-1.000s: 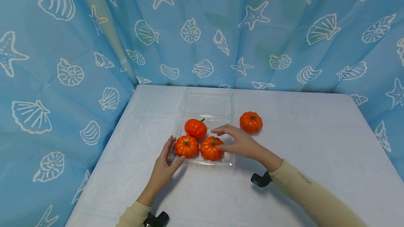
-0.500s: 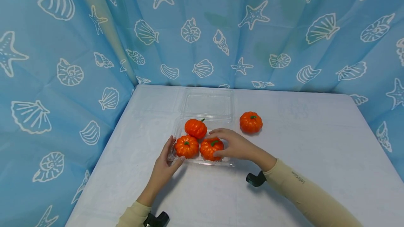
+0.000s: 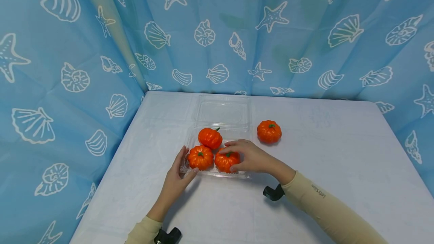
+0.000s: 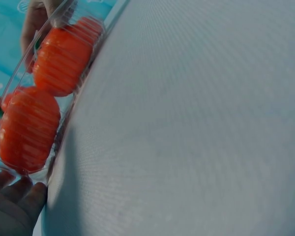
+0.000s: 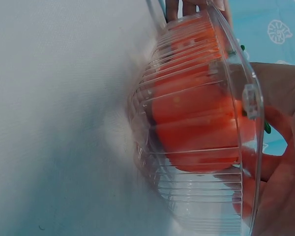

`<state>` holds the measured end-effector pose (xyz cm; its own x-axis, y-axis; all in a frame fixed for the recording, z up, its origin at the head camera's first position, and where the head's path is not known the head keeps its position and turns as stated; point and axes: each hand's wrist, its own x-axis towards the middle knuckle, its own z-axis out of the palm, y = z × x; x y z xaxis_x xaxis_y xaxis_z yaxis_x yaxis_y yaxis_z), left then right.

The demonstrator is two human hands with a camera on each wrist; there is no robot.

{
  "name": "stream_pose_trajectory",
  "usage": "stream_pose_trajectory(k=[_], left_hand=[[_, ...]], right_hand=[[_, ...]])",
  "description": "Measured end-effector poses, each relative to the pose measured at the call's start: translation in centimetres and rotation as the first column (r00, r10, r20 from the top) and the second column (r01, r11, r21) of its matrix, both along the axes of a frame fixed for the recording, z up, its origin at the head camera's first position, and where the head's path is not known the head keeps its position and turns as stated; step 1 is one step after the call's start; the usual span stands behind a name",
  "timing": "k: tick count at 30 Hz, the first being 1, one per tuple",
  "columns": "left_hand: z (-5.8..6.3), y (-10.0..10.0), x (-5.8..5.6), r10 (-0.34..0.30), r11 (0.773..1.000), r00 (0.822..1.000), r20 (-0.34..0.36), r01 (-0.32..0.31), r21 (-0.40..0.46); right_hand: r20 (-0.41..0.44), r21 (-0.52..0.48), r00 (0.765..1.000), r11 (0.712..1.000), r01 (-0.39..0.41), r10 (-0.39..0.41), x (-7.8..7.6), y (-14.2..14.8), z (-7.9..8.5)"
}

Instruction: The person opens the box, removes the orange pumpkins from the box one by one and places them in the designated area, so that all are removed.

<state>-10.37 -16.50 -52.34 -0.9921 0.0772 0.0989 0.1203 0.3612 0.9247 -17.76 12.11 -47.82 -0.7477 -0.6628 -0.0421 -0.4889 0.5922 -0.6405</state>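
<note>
Fingers of your right hand (image 3: 251, 156) grasp one pumpkin (image 3: 223, 163) in the container (image 3: 220, 175), your left hand (image 3: 177, 180) relaxed against its corner. Left of those fingers, two pumpkins (image 3: 200, 157) are in; beyond, the fourth pumpkin (image 3: 269, 131) lies outside on the table (image 3: 325, 146), lid (image 3: 223, 111) unclosed.

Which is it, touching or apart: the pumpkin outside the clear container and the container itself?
Apart. The head view shows a strip of white tabletop between the outside pumpkin and the clear container.
</note>
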Motion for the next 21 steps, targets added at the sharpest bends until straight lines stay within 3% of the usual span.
stream_pose_trajectory(k=[21], left_hand=[[0.01, 0.05, 0.01, 0.004, 1.000, 1.000, 0.004, -0.004, -0.008]], right_hand=[[-0.059, 0.021, 0.998, 1.000, -0.005, 0.006, 0.23, 0.18, -0.15]])
